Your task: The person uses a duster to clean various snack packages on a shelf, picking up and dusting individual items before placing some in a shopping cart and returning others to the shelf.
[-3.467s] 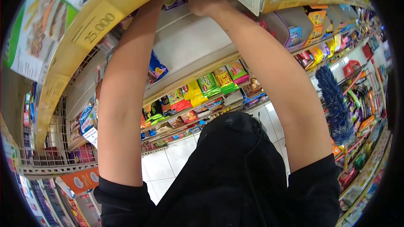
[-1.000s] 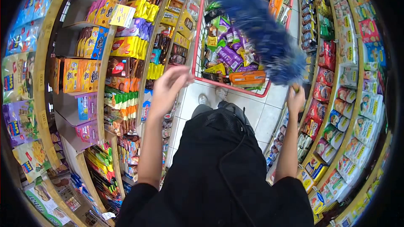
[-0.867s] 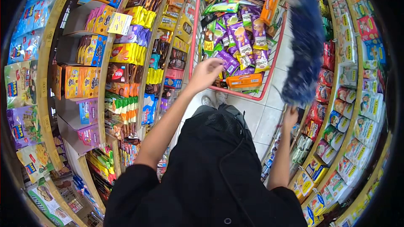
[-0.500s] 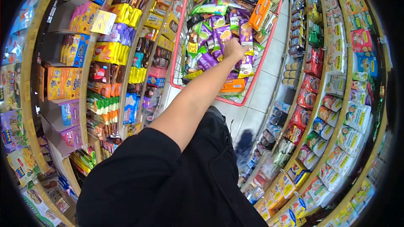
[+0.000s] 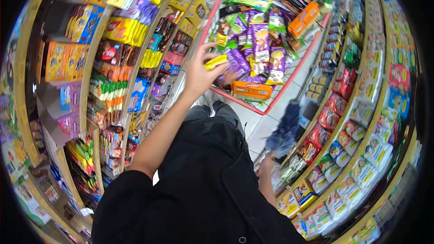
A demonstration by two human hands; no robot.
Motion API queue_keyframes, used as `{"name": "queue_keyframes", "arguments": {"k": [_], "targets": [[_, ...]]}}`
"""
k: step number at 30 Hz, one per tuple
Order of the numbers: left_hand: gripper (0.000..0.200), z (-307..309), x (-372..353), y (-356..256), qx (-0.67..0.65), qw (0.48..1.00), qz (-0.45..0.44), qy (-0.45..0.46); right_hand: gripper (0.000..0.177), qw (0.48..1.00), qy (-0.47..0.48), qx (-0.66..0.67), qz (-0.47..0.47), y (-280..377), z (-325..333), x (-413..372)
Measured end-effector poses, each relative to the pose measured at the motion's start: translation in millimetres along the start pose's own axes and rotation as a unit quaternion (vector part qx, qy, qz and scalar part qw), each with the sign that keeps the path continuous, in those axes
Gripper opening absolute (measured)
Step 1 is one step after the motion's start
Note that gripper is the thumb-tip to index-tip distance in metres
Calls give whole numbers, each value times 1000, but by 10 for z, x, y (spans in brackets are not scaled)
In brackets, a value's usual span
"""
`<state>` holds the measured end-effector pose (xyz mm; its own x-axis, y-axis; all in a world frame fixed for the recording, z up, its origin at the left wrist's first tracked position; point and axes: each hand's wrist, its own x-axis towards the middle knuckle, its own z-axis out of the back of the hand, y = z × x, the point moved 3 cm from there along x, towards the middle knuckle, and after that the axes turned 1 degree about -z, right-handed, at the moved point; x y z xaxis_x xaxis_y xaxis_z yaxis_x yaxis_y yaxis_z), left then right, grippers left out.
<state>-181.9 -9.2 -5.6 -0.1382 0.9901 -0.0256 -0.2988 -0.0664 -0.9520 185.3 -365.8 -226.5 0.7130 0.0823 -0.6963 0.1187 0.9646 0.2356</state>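
My left hand (image 5: pixel 205 70) is closed on a yellow-and-purple snack pack (image 5: pixel 235 64), above the near left rim of a red-edged shopping cart (image 5: pixel 266 110). Its yellow end shows between thumb and fingers. Heaped in the cart are purple snack packs (image 5: pixel 260 40), and an orange pack (image 5: pixel 252 90) lies near the front rim. Low on the right, my right hand (image 5: pixel 266 165) is wrapped round the handle of a fluffy blue duster (image 5: pixel 285 129), whose head is beside the right-hand shelf. The handle is mostly hidden.
Shelves of snack packets (image 5: pixel 129 29) line the left side. Red packs (image 5: pixel 325 122) and white packs (image 5: pixel 348 192) fill the right shelves. Pale floor tiles (image 5: pixel 266 129) show between the cart and the right shelf.
My left hand has drawn back from the middle of the cart to its left rim, now with a snack pack. The duster has risen into fuller view, with my right hand now visible.
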Motion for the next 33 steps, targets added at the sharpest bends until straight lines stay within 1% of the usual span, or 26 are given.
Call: {"name": "queue_keyframes", "arguments": {"k": [1, 2, 3, 4, 5, 6, 7, 9, 10, 11, 12, 13, 14, 15, 17, 19, 20, 21, 22, 23, 26, 27, 28, 29, 31, 33], "targets": [[51, 256, -114, -97, 53, 998, -7, -18, 53, 1000, 0, 11, 18, 416, 100, 3], [47, 463, -216, -77, -18, 999, 22, -36, 51, 999, 0, 23, 36, 831, 201, 6], [43, 663, -317, -49, -89, 993, 49, -55, 52, 961, -144, -147, 184, 802, 282, 569], [40, 874, -404, -80, -132, 987, 71, -59, 51, 745, -341, -127, 558, 1002, 288, 949], [37, 1081, -502, -93, -175, 978, 89, -64, 52, 954, -184, -99, 217, 1427, 441, 715], [31, 1275, -602, -4, -213, 970, 83, -78, 55, 943, -201, -89, 251, 1937, 511, 205], [39, 1406, -709, 80, -322, 939, 93, -84, 58, 933, -219, -66, 278, 1957, 580, 1036], [55, 1539, -907, -77, -433, 891, 97, -96, 50, 887, -231, 6, 400, 2529, 670, 518], [70, 1606, -1043, 12, -467, 877, 101, -47, 50, 857, -231, 35, 459, 2830, 714, 197], [72, 1614, -1184, 56, -477, 871, 98, -58, 54, 863, -243, 58, 439, 3065, 772, 287], [74, 1595, -1328, 63, -470, 874, 107, -66, 55, 798, -276, 12, 535, 3262, 835, 344], [74, 1541, -1501, 128, -514, 848, 120, -50, 55, 829, -226, 96, 503, 3432, 795, -290], [70, 1438, -1695, 164, -548, 824, 124, -72, 55, 825, -207, 109, 514, 3562, 806, -490], [83, 1347, -1915, 127, -528, 825, 185, -84, 55, 822, -190, 124, 523, 3634, 796, -639], [73, 1074, -2386, 241, -567, 789, 211, -106, 50, 847, -127, 149, 494, 3716, 724, -948], [68, 814, -2863, 208, -654, 735, 174, -50, 45, 856, -82, 153, 488, 3702, 611, -1086], [68, 672, -3118, 176, -727, 670, 151, -10, 43, 853, -66, 146, 496, 3674, 547, -1087], [65, 563, -3377, 185, -755, 635, 160, 18, 41, 851, -50, 140, 505, 3639, 486, -1116], [63, 512, -3597, 172, -756, 635, 156, 3, 39, 817, -54, 86, 567, 3508, 434, -1311], [62, 468, -3787, 168, -757, 637, 148, -14, 46, 754, -56, 68, 650, 3350, 370, -1453], [59, 414, -4289, 411, -761, 626, 108, -131, 54, 703, 13, -65, 708, 2941, 160, -1707], [57, 432, -4425, 503, -777, 602, 88, -164, 55, 673, 21, -121, 729, 2832, 80, -1675], [57, 521, -4559, 568, -815, 550, 30, -178, 53, 614, 41, -113, 780, 2558, 2, -1955], [57, 624, -4707, 623, -845, 499, -31, -189, 50, 588, 110, -136, 790, 2518, -142, -1758], [59, 769, -5039, 738, -813, 505, -67, -282, 41, 491, 190, -172, 833, 2213, -334, -1985], [59, 922, -5410, 891, -781, 495, -116, -362, 32, 355, 234, -207, 881, 1993, -592, -2132]]}}
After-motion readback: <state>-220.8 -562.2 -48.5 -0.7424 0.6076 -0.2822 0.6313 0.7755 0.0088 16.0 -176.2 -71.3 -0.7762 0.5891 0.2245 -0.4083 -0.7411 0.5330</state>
